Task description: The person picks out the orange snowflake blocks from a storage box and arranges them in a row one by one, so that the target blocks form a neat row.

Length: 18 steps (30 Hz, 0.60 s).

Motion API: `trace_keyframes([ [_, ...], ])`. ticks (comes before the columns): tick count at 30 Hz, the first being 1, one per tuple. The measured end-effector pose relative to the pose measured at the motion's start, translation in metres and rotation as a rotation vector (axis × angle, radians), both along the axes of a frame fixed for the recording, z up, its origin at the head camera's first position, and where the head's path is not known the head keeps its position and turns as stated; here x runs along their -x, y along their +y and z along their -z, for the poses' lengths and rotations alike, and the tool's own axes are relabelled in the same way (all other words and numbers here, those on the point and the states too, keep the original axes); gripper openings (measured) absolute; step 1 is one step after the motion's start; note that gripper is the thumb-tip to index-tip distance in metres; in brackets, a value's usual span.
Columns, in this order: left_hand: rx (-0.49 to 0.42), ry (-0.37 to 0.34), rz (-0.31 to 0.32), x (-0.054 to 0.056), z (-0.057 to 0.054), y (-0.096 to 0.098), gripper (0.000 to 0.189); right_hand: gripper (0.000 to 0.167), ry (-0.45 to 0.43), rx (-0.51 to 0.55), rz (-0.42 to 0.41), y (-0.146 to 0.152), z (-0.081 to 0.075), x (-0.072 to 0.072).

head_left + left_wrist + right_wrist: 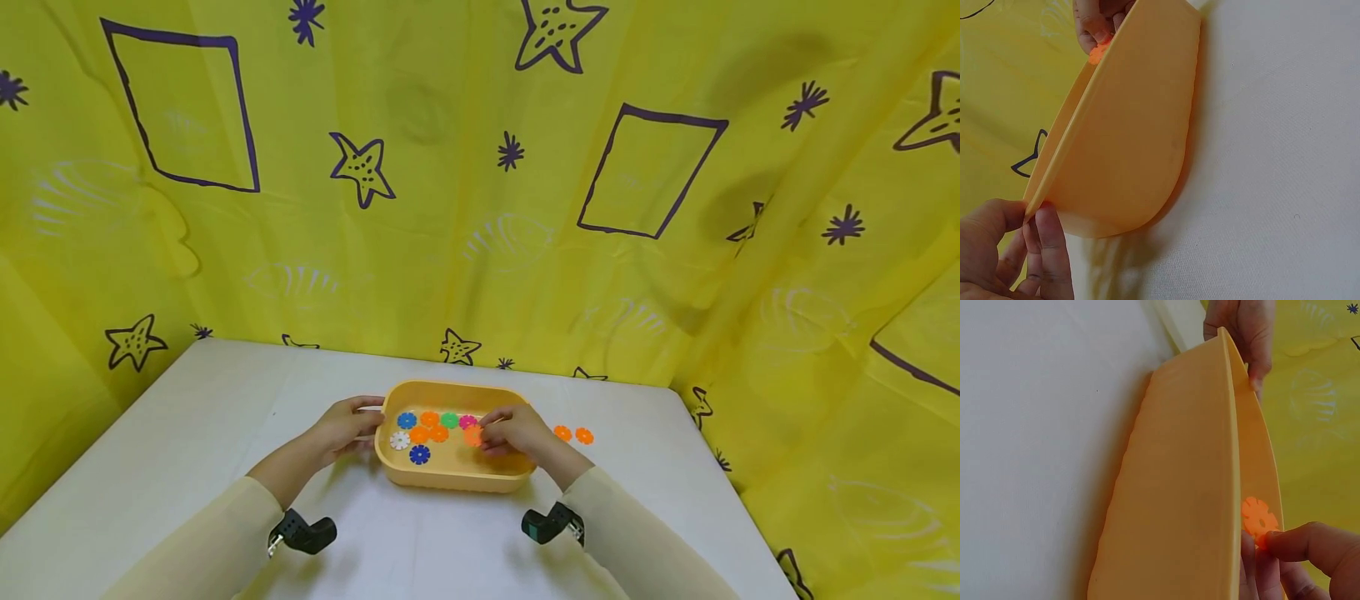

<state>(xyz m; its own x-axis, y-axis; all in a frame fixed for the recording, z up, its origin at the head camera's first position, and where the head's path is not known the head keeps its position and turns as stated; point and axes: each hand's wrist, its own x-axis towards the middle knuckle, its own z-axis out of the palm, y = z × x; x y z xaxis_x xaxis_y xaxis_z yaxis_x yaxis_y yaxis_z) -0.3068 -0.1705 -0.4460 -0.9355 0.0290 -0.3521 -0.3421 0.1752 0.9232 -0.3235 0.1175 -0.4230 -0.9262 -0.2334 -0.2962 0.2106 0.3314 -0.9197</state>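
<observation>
Low in the middle of the head view, a light orange tray [450, 482] sits on the white bench [420, 542]. The hands are apart. The left hand [347, 427] pinches the tray's left rim, maybe so it won't slide. Inside the tray's right end, the right hand [516, 430] pinches an orange piece [1256, 514] by its edge, maybe because it is thin. Other bright pieces [420, 454] lie inside; the walls likely keep them in. Two loose orange pieces [584, 436] lie on the bench, right of the tray.

No text, label, brand, number or sign readable in any view.
</observation>
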Motion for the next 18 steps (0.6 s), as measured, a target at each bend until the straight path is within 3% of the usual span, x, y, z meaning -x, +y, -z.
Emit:
trace_keyframes([
  [18, -0.024, 0.022, 0.004, -0.004, -0.003, 0.002, 0.052, 0.024, -0.039, 0.016, 0.065, 0.02, -0.011, 0.003],
])
